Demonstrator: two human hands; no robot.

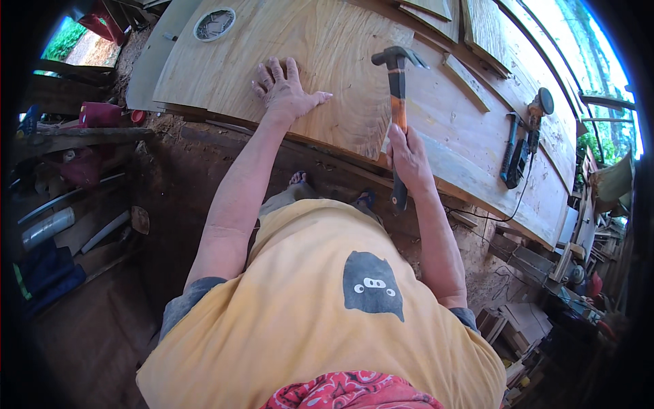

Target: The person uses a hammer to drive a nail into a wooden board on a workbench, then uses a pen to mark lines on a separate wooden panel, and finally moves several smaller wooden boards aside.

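Observation:
My left hand (287, 93) lies with its fingers spread on a wide wooden panel (340, 51) with a pale, wavy grain. Closed round the handle of a claw hammer (398, 92), my right hand (410, 158) is at the panel's right end. The hammer stands with its dark head up and its black and orange handle running down through my fist. A round white-rimmed dish of nails (214, 24) sits on the panel, beyond and left of my left hand.
A corded power tool (528, 140) and a second hammer (509, 146) lie on the workbench (470, 136) to the right. Wood strips (465, 82) rest along its far side. Scrap wood (524, 324) is piled at the lower right. A shelf of tools (75, 136) stands at the left.

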